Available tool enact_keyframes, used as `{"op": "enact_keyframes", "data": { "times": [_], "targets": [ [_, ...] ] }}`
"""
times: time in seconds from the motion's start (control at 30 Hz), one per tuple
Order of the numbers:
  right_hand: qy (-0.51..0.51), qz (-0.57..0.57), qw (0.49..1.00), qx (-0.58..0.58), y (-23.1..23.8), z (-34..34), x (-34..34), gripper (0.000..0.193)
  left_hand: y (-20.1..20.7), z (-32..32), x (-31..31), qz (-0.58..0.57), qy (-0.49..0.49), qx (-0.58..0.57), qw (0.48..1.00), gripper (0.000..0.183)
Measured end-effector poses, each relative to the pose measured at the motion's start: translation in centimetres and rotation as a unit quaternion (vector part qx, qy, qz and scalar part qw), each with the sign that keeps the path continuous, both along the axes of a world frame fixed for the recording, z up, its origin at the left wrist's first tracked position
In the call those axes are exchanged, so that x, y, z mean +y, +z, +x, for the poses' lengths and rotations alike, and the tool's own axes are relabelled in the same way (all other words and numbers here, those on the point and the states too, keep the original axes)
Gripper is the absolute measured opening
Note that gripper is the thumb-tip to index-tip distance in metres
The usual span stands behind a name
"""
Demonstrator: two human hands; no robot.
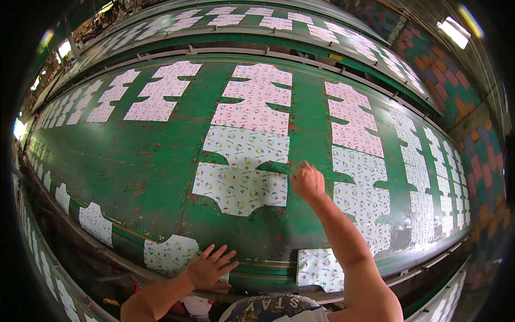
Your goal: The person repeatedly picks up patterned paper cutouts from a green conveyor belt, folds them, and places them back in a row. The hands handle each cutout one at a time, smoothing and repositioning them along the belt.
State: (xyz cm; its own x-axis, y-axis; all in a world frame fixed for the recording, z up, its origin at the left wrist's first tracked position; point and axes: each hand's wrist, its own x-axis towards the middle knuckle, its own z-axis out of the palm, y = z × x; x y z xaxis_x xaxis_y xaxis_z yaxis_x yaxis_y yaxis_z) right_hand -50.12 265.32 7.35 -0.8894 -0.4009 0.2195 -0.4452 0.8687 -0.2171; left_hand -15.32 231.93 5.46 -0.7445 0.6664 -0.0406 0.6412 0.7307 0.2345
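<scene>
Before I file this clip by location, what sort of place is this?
Probably a textile workshop, perhaps for fabric printing: a long green table carries rows of patterned, garment-shaped pieces, and a second long table beyond it carries more.

Part of a white printed piece (167, 253) is covered by the left hand (211, 270), and part of a second printed piece (317, 267) is masked by the right forearm (351, 249). The fingertips of the right hand (309, 182) are indistinct, and whether anything is held there could not be determined. The shirt (273, 309) is cut off by the lower edge, while the background clutter (102, 26) at upper left is rendered too small and blurred to be identified
</scene>
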Motion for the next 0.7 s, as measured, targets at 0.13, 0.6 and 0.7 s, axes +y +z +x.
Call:
{"op": "enact_keyframes", "data": {
  "times": [0.13, 0.6, 0.7],
  "targets": [
    [-0.051, 0.061, 0.997, -0.018, -0.7, -9.3, -3.0, 0.025, 0.2, -0.3, -0.3, 0.008, 0.003, -0.002, 1.0, 0.086],
    [0.025, 0.104, 0.978, -0.178, 0.9, -14.0, -8.5, 0.021, 0.6, -0.6, -0.4, 0.102, 0.04, -0.053, 0.993, 0.081],
    [0.208, -0.032, 0.96, -0.183, 1.0, -7.2, -11.2, 0.017, 1.0, -2.1, -0.5, 0.284, 0.078, -0.109, 0.949, 0.073]
  ]
}}
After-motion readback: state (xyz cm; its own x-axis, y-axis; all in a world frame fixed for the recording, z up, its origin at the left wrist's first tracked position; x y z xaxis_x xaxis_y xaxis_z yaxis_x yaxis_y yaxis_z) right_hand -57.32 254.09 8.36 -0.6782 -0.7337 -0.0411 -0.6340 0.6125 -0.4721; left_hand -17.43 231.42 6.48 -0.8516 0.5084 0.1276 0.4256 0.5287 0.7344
